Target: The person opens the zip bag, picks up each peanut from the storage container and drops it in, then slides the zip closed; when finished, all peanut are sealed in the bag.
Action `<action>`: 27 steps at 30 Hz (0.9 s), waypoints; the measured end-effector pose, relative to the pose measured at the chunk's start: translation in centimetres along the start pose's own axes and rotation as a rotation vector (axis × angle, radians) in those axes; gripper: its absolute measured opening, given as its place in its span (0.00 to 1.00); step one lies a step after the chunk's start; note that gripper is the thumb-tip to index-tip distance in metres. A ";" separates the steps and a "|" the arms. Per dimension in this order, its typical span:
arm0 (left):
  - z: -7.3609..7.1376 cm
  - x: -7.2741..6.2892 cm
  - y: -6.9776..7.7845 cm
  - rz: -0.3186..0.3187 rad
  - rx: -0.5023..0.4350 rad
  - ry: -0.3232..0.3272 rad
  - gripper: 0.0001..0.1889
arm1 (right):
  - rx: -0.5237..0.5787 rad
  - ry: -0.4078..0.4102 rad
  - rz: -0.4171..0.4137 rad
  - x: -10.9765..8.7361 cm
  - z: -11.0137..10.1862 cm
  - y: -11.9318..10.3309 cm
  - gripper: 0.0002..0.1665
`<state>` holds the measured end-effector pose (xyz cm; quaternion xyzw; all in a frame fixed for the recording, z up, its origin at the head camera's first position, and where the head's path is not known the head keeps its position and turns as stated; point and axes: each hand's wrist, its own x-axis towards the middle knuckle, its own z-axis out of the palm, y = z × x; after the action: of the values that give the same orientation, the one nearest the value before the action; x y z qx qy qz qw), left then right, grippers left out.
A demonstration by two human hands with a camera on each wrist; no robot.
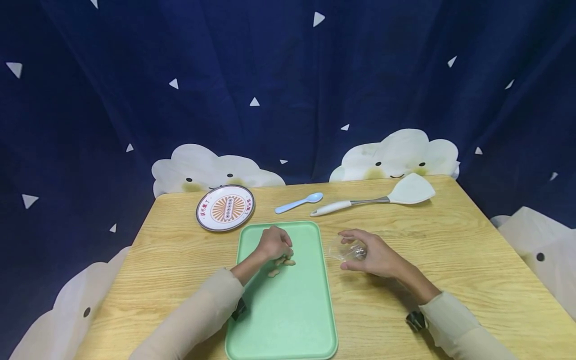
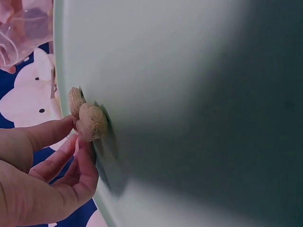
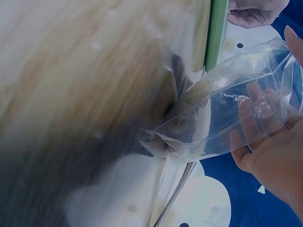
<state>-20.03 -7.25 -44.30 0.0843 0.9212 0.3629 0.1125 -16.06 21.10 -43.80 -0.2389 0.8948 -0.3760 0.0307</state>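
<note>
My left hand [image 1: 272, 244] is over the upper half of a green tray [image 1: 292, 320], pinching at a peanut [image 2: 91, 124] between thumb and fingertips. Another peanut [image 2: 75, 101] lies right beside it in the left wrist view. Several unshelled peanuts [image 1: 288, 262] show under the hand in the head view, and a single peanut [image 1: 273, 273] lies a little nearer on the tray. Right of the tray, my right hand [image 1: 380, 256] holds a clear plastic bag [image 3: 227, 109] just above the table, thumb and fingers around its sides, its crumpled end hanging toward the table.
A white plate [image 1: 204, 220] with a printed design lies behind the tray to the left. A light blue spoon [image 1: 297, 203] lies behind the tray, and a white spatula [image 1: 410, 190] lies farther right. A dark blue curtain [image 1: 288, 65] hangs behind the wooden table [image 1: 450, 240].
</note>
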 end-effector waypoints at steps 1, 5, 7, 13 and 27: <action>0.0 0.0 0.0 0.007 0.010 0.001 0.03 | -0.001 0.001 0.000 0.0 0.0 0.0 0.42; -0.1 -0.1 -0.1 0.030 0.034 -0.003 0.03 | 0.000 0.005 -0.001 0.0 -0.1 0.1 0.41; -0.2 -0.2 0.0 0.039 0.034 -0.010 0.03 | 0.001 0.004 -0.003 0.0 0.0 0.2 0.42; -0.9 -0.3 0.4 0.032 -0.009 -0.012 0.02 | 0.013 0.003 -0.006 0.0 0.0 0.1 0.43; -1.6 -0.3 1.9 0.113 -0.142 0.045 0.05 | 0.013 -0.003 0.005 0.0 0.0 0.0 0.42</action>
<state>-20.02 -7.00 -41.82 0.1198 0.8891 0.4349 0.0769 -16.06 21.06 -43.77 -0.2371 0.8928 -0.3813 0.0344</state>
